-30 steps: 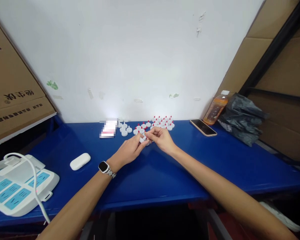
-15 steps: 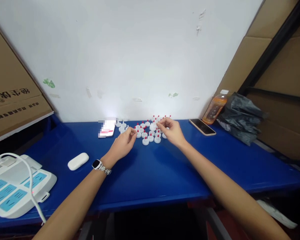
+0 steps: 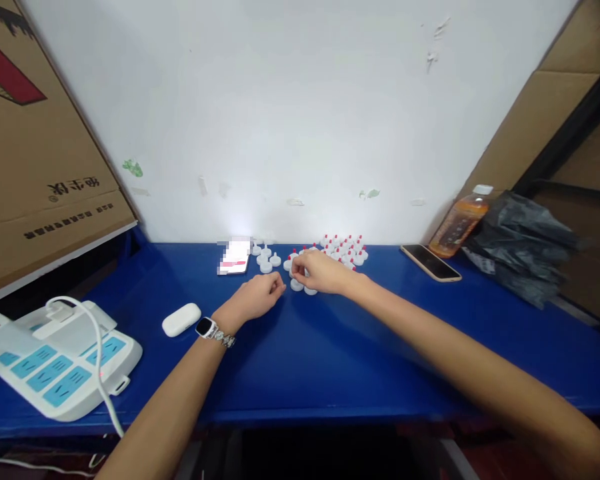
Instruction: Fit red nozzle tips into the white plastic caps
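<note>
Several white round caps with small red tips (image 3: 359,259) stand grouped in the middle of the table, near the wall. My right hand (image 3: 317,272) reaches in among them, fingers pinched at a white cap (image 3: 297,285); what lies between the fingertips is hidden. My left hand (image 3: 260,297) is closed just left of and in front of them, its thumb and fingers pressed together, and anything in it is too small to make out. Left of the red-tipped ones sit several plain white nozzle caps (image 3: 265,267) with no red tips.
On the blue table (image 3: 330,360) lie a lit phone (image 3: 237,257), a white oval case (image 3: 181,320) and a power strip (image 3: 70,373) with a cable. At right are a dark phone (image 3: 433,263), a drink bottle (image 3: 459,223) and a black plastic bag (image 3: 523,247). Cardboard boxes (image 3: 55,153) flank the wall.
The view has turned a little left. My right hand has moved left and toward me, from the back of the red-tipped caps to their front-left edge. My left hand stays closed nearby.
</note>
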